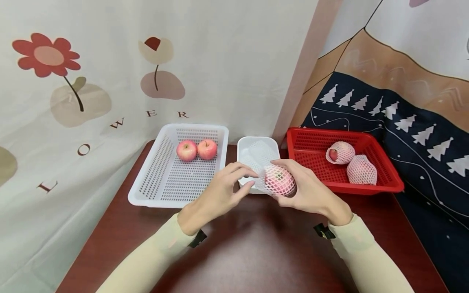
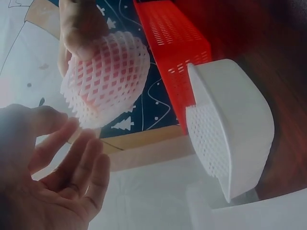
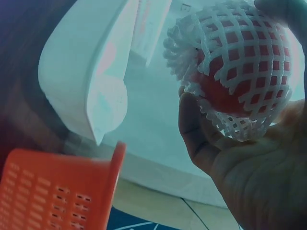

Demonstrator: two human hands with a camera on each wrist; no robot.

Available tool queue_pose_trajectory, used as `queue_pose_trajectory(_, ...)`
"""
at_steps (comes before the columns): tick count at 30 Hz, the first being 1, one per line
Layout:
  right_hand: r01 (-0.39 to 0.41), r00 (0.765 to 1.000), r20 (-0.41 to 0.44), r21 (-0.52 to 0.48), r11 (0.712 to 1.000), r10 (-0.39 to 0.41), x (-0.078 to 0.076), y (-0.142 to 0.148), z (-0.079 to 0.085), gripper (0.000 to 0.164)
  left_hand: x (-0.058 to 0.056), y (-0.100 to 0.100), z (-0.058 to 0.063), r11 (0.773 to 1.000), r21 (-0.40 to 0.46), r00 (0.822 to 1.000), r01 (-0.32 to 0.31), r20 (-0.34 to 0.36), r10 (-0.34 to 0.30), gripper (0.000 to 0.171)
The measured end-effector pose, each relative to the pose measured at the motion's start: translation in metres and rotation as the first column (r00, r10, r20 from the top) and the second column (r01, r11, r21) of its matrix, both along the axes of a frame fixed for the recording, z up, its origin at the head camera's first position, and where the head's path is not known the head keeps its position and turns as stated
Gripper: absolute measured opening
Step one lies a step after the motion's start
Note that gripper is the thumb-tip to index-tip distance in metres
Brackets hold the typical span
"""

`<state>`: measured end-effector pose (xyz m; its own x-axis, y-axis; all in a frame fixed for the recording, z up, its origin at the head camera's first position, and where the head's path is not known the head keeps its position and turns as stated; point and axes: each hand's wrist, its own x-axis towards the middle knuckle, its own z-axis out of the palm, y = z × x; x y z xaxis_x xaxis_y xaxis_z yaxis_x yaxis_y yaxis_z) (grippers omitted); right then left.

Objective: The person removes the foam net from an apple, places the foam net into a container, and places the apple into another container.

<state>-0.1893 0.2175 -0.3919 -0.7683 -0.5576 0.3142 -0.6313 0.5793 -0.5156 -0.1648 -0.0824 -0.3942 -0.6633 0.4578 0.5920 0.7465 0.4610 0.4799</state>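
Pointing long axis toward loose left grip (image 1: 225, 187), netted apple (image 1: 280, 180), clasped in right grip (image 1: 308, 189)

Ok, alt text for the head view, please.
A person's right hand holds an apple in a white foam net, the left hand close to the net's loose end. Nearby, left to right: a white basket with two bare apples, a white tray, and a red basket with two netted fruits.
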Motion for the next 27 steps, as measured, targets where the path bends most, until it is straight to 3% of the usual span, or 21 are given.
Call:
queue_pose_trajectory(13,0.009,0.999,0.035,-0.012,1.000,-0.009,0.003,-0.014,-0.009,0.093,0.000,-0.002,-0.010,0.994,0.103,0.999,0.042,0.018,-0.044,0.021)
queue_pose_trajectory(27,0.001,1.000,0.001,-0.063,0.998,-0.001,0.007,-0.022,-0.012,0.093,0.003,-0.006,-0.016,0.995,0.104,0.993,-0.007,0.115,-0.005,0.044)
